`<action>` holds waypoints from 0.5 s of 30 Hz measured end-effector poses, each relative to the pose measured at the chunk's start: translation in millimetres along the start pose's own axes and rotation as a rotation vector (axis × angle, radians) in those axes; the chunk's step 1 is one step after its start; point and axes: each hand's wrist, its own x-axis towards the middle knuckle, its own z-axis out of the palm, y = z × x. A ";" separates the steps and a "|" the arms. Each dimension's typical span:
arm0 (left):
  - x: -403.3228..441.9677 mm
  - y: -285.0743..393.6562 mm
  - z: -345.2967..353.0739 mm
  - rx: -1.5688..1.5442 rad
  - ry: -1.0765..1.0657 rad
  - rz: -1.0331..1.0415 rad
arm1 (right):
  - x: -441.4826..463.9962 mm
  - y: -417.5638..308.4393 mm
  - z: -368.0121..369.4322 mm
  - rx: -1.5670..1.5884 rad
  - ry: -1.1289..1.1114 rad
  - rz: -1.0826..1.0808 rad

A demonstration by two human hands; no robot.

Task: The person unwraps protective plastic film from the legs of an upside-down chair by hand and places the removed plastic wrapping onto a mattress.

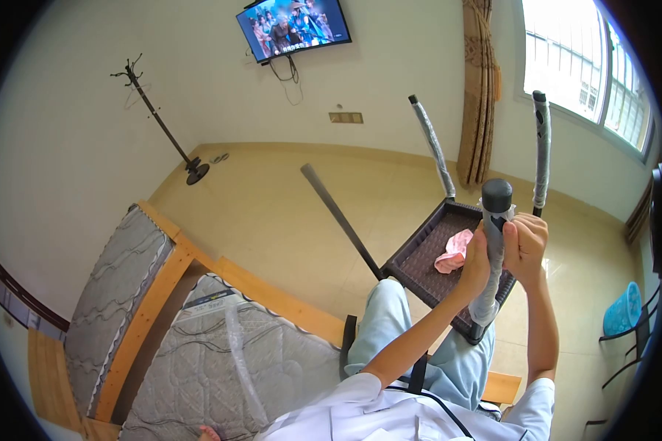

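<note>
An upturned dark woven table (426, 250) rests against my knees with its legs pointing up. The nearest leg (490, 268) is wrapped in clear plastic and has a black cap. My left hand (476, 264) is closed against the left side of this leg. On its right side, my right hand (526, 239) is closed near the cap, its fingers pinching the loose plastic. Two farther legs (434, 147) (541, 151) also carry plastic, while the left leg (338, 217) is bare. A pink cloth (454, 251) lies crumpled inside the frame.
Mattresses (221, 360) on a wooden bed frame (272, 294) fill the lower left. A coat rack (162, 128) stands at the far left, and a television (294, 28) hangs on the wall. A blue bin (622, 310) and dark chair (642, 334) are at right.
</note>
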 end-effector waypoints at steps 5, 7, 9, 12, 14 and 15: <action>1.9 -0.1 3.6 -0.031 0.043 0.036 | -10.2 -3.5 19.1 -0.135 0.326 0.130; 3.6 0.3 6.7 -0.027 0.092 0.100 | -9.9 -1.7 18.4 -0.163 0.295 0.131; 6.7 -3.8 6.9 -0.016 0.084 0.062 | -9.1 2.9 13.4 -0.211 0.227 0.128; 4.7 0.4 6.8 -0.145 -0.007 -0.033 | 7.9 -5.9 3.2 -0.151 0.136 0.118; 6.1 -0.6 8.6 -0.233 -0.051 -0.066 | 14.1 -6.7 -6.5 -0.218 -0.017 0.129; 9.8 -5.9 8.4 -0.250 -0.051 -0.065 | 15.7 -5.7 -9.9 -0.254 -0.092 0.135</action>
